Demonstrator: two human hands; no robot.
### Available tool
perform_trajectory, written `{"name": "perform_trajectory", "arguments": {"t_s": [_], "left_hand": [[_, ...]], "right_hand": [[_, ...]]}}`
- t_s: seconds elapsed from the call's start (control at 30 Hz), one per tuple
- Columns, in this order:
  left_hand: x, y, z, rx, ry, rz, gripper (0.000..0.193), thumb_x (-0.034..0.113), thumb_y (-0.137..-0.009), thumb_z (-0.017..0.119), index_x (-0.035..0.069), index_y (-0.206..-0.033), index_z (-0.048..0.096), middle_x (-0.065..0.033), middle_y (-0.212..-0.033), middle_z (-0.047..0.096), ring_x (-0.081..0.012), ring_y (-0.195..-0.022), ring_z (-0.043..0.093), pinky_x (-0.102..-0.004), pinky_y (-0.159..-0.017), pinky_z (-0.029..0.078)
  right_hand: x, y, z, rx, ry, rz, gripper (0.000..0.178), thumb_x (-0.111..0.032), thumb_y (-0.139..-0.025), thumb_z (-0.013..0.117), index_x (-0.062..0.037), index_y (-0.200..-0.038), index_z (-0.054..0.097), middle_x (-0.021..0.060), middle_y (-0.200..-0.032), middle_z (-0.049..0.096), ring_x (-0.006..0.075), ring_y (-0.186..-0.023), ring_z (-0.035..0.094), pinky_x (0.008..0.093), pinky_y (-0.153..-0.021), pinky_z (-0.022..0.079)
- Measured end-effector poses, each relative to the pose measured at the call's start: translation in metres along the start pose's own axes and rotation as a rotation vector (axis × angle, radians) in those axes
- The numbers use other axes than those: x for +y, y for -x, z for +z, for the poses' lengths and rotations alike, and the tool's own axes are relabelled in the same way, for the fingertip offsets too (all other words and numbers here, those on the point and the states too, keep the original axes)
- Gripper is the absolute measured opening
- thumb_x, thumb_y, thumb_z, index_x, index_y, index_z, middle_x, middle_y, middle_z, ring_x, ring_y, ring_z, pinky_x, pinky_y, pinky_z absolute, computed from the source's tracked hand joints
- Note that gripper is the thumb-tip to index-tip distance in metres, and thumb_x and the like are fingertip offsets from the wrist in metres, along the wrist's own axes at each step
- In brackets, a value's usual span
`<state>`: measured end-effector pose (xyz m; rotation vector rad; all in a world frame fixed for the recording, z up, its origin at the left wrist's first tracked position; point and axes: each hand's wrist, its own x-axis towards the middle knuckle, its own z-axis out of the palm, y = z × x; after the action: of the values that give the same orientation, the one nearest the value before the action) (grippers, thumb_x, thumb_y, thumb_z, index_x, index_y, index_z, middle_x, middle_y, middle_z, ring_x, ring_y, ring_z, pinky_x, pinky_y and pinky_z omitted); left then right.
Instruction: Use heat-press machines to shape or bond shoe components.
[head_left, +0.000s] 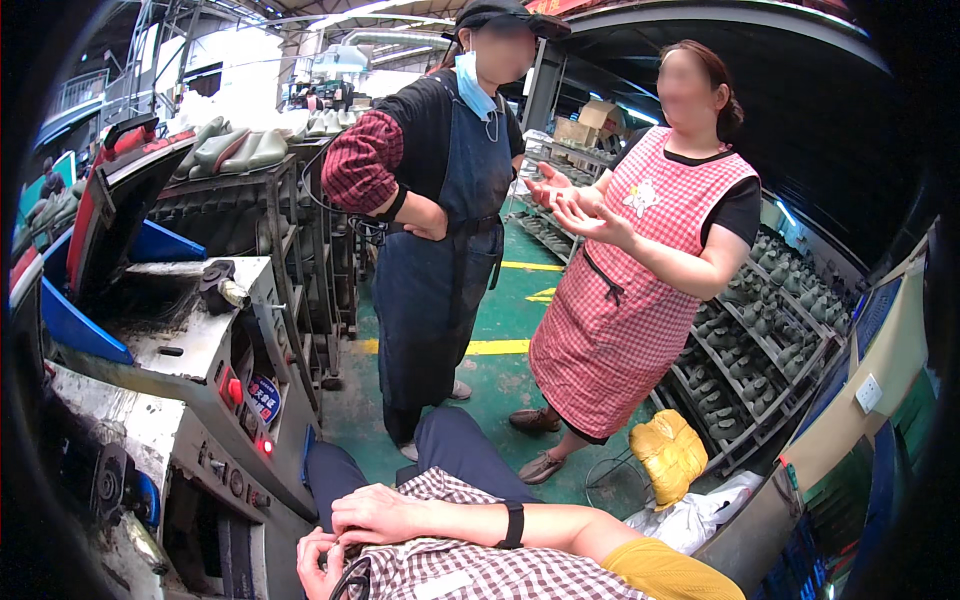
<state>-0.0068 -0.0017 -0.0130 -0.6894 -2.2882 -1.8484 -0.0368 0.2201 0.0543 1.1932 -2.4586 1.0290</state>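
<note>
My two hands meet low in the picture, over the lap of a brown-and-white checked apron (520, 568). Reaching in from the right, my right forearm wears a black wristband (514, 526); my right hand (378, 512) is curled, its fingertips down by the left one. My left hand (318, 566) lies just below it, its fingers bent. Whatever is between the fingers of either hand is too small or hidden to make out. A black cable (352, 578) runs beside my left hand.
Left stands a grey machine (225, 440) with a glowing red light (266, 447). Two people in aprons, blue (440, 290) and red-checked (630, 320), face each other ahead. Right are shoe racks (760, 350), a stool with a yellow cushion (667, 458) and a white plastic bag (690, 510).
</note>
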Motion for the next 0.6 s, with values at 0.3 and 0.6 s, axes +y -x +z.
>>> {"name": "perform_trajectory", "arguments": {"t_s": [0.3, 0.6], "left_hand": [[0.033, -0.004, -0.006, 0.132, 0.08, -0.362, 0.016, 0.015, -0.099, 0.062, -0.001, -0.101, 0.065, -0.0103, -0.09, 0.065, -0.0188, -0.088, 0.06, -0.0339, -0.083, 0.05], [0.034, -0.006, -0.006, 0.185, 0.127, -0.353, 0.017, 0.014, -0.099, 0.061, -0.002, -0.1, 0.065, -0.0114, -0.089, 0.065, -0.0197, -0.086, 0.06, -0.0347, -0.083, 0.05]], "right_hand": [[0.027, 0.032, -0.066, -0.174, 0.123, 0.381, 0.026, -0.033, -0.093, 0.07, -0.0122, -0.109, 0.068, 0.0064, -0.096, 0.064, 0.0272, -0.087, 0.066, 0.0398, -0.074, 0.05], [0.032, 0.043, -0.042, -0.535, -0.334, 0.628, 0.032, -0.036, -0.102, 0.061, -0.0052, -0.112, 0.066, 0.008, -0.097, 0.071, 0.0182, -0.094, 0.067, 0.0354, -0.082, 0.05]]}}
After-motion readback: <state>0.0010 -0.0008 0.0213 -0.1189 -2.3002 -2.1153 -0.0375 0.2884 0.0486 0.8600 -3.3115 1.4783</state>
